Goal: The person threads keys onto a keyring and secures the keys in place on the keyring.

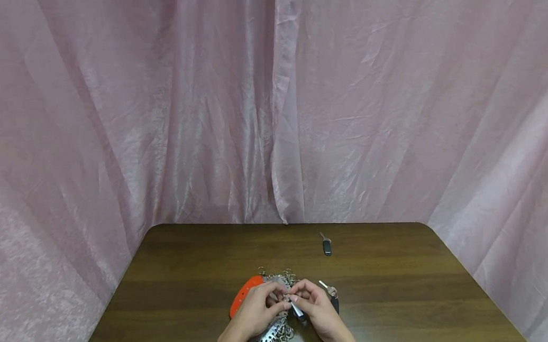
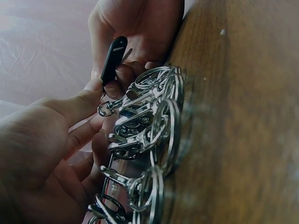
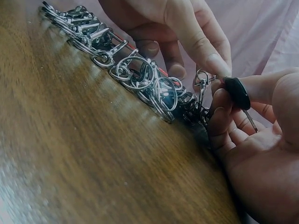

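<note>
My left hand [image 1: 257, 310] has its thumb at the end of a black key tag [image 2: 113, 59], beside a small metal swivel clasp [image 3: 202, 84]. From the other side my right hand [image 1: 318, 316] pinches the same tag between thumb and finger. A thin key [image 3: 251, 120] hangs from the tag against the right palm. The clasp belongs to a cluster of metal rings and clasps [image 2: 163, 135] fringing a silver plate [image 1: 265, 337] with an orange rim [image 1: 246, 295]. My left hand and forearm cover part of the plate. The small ring between the fingertips is mostly hidden.
A second tagged key [image 1: 332, 296] lies just right of my right hand, partly behind it. Farther back on the brown wooden table [image 1: 177, 284] lies another key with a dark tag [image 1: 327, 248]. Pink curtains [image 1: 369, 106] hang behind the table's far edge.
</note>
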{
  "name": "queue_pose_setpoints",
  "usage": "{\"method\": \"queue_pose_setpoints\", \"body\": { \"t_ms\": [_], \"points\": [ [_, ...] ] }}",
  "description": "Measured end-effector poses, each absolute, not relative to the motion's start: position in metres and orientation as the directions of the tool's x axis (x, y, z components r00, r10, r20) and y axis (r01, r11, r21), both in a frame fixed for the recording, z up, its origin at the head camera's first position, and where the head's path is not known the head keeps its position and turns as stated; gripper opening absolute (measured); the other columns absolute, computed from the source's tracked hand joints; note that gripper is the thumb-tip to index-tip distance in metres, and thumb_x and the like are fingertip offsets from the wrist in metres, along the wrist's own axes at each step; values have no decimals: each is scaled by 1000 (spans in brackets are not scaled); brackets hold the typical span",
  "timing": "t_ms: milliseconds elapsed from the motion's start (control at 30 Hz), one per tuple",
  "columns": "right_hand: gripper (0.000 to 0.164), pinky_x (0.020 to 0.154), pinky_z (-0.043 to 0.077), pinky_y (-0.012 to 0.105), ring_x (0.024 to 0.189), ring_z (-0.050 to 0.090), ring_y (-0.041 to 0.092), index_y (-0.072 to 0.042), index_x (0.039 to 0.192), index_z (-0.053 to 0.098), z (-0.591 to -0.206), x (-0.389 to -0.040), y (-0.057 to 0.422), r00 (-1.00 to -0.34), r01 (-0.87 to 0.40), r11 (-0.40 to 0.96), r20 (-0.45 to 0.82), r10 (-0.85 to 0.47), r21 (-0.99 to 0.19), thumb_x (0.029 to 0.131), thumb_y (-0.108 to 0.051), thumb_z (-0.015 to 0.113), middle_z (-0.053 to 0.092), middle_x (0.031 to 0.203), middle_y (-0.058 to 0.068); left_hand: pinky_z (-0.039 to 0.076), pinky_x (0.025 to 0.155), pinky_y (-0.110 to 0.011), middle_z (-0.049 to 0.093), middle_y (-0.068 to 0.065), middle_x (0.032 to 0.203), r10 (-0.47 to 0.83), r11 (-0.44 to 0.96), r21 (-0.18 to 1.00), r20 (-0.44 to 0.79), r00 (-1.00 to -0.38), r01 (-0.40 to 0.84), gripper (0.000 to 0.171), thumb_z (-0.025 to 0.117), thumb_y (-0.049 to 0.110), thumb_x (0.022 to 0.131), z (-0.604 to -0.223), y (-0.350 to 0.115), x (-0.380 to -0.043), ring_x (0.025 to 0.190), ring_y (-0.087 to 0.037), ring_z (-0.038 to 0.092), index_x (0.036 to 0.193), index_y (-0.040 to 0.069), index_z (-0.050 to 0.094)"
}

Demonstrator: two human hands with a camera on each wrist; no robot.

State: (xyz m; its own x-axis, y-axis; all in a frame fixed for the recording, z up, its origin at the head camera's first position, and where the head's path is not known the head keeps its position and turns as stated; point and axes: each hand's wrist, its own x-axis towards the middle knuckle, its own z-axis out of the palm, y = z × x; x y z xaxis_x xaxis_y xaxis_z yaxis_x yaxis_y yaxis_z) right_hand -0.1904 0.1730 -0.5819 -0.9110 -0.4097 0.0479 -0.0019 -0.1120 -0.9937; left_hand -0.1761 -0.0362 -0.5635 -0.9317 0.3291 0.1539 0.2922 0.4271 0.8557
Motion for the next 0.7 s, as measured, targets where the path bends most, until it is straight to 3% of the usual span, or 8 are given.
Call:
{"method": "queue_pose_setpoints", "body": {
  "t_ms": [367,700],
  "points": [
    [32,82,52,23,94,66,12,20,119,51,-581,-188,173,-915,16,-107,28,-402,-994,101,-1,66,67,99,6,55,69,-26,65,11,90,327,413,868,140,-935,275,13,80,31,97,-566,-36,-175,75,-3,64,102,23,71],
    [31,87,53,24,100,66,14,21,119,52,-579,-188,173,-908,-19,-120,68,-414,-993,101,-1,66,67,109,18,54,68,-24,63,12,88,325,423,854,169,-931,303,13,79,33,97,-567,-37,-176,74,-2,63,101,24,71]
  ]
}}
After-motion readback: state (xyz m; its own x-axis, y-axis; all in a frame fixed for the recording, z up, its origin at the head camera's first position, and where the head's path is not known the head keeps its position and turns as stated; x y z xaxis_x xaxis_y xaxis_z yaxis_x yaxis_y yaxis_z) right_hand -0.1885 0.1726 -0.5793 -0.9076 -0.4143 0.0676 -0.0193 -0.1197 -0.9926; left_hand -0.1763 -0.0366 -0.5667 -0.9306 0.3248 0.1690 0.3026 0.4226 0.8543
